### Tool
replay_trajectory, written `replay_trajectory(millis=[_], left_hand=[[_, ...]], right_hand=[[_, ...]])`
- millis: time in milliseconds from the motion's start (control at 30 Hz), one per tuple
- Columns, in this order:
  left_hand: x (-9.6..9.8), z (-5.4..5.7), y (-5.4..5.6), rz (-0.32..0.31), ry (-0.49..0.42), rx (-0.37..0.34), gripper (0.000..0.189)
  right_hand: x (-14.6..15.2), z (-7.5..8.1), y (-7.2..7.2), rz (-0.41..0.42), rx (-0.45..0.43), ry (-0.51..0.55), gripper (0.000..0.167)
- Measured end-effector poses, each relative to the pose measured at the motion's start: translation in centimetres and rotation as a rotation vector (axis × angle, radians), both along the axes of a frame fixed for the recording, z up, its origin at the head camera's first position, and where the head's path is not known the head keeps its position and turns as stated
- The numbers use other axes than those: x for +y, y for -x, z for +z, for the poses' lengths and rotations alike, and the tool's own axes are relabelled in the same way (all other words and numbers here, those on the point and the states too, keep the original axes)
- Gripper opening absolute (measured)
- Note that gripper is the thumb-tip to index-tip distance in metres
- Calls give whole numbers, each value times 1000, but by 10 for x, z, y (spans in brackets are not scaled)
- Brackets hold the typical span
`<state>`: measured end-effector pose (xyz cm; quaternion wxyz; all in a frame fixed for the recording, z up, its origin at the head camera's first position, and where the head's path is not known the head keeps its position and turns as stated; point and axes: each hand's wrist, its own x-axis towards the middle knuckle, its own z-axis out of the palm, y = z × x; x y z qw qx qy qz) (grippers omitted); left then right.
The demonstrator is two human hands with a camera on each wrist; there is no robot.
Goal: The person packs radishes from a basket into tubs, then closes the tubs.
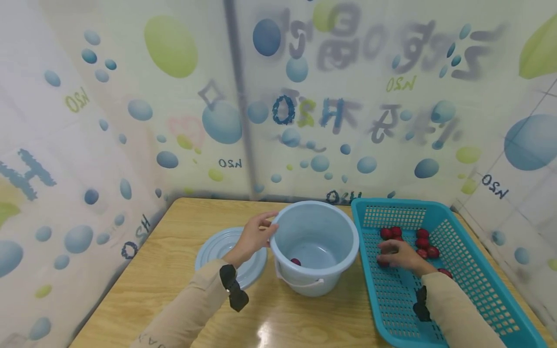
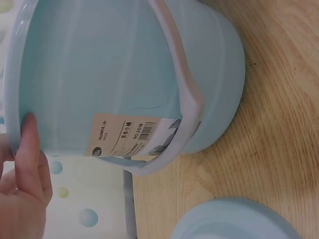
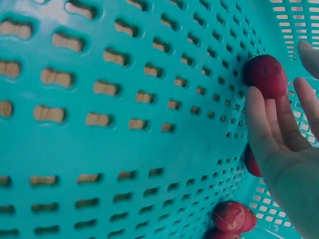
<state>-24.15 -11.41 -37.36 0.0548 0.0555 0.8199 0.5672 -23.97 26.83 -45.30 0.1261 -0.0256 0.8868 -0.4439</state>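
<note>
1. I locate the dark red fruit (image 3: 266,75) at the fingertips of the right hand (image 1: 402,256). It lies inside the blue basket, near the side facing the bucket.
2. I check the grip: some fingers touch the fruit, while two digits stand apart from it. I cannot tell whether the pinch is closed.
3. I judge the step in hand to be taking hold of this fruit. I would bring the thumb and fingers to opposite sides, then close gently; the round skin may roll or slip.
4. I would draw the fruit straight up, clear of the basket (image 1: 373,290) wall, without knocking the other fruits (image 1: 422,243) clustered farther inside.
5. I note the bucket (image 1: 311,285) just left of the basket, standing upright with one small fruit (image 1: 296,262) in it.
6. The left hand (image 1: 252,239) grips the bucket at its rim. I would use that hold to steady the bucket, with little sideways force.
7. The lid (image 1: 209,256) lies left of the bucket on the wooden table (image 1: 143,270), partly hidden by the left arm.
</note>
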Motion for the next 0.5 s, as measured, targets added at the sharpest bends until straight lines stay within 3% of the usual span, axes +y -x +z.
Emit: replay_trajectory(millis=[500], left_hand=[[-1,3,-3,-31,-35,15,41]], right_hand=[[5,-5,-4,25,30,-101,34]])
